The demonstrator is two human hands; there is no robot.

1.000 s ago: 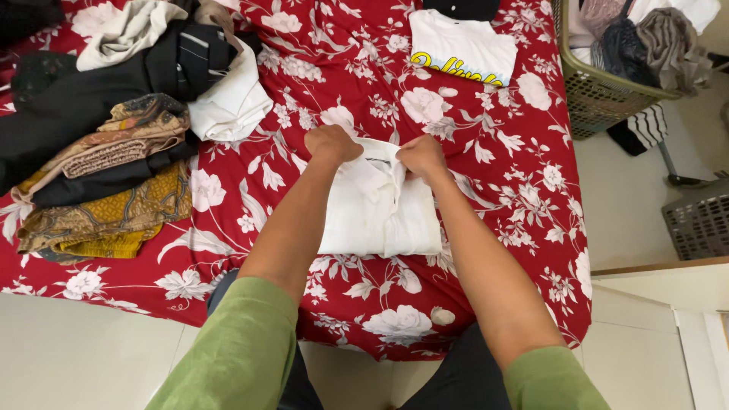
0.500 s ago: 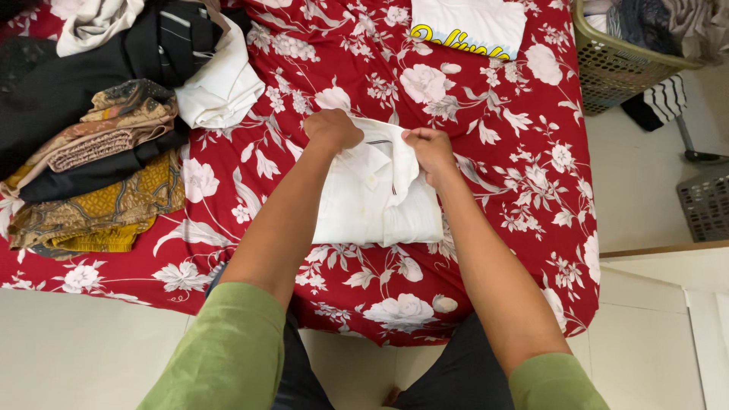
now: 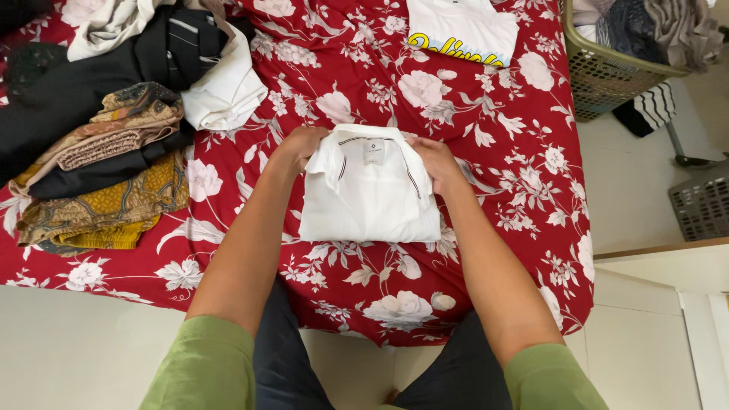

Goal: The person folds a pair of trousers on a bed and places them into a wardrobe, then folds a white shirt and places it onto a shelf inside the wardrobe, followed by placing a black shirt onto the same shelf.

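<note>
One folded white collared shirt [image 3: 370, 190] lies flat on the red bedsheet with white flower print [image 3: 501, 137], collar pointing away from the person, close to the near edge of the bed. Both hands are on it: the left hand [image 3: 298, 146] grips the collar end on the shirt's left side, fingers curled around the fabric edge, and the right hand [image 3: 436, 161] does the same on the shirt's right side, fingers tucked under the fold. So two hands, both closed on the one shirt.

Beyond the shirt, further up the bed, there's one more folded white tee with yellow print [image 3: 463, 29], well apart from it. To the left of the shirt sits a messy heap of clothes [image 3: 106, 121], with black, brown-patterned and mustard pieces; I can't count those exactly since they overlap. One white garment [image 3: 226, 89] lies at the heap's edge, the piece nearest to the shirt.

Off to the right of the shirt, past the bed's edge, one olive woven laundry basket [image 3: 607, 72] stands on the floor, stuffed with more clothes. One grey plastic crate [image 3: 702, 203] sits on the floor nearer than the basket.
</note>
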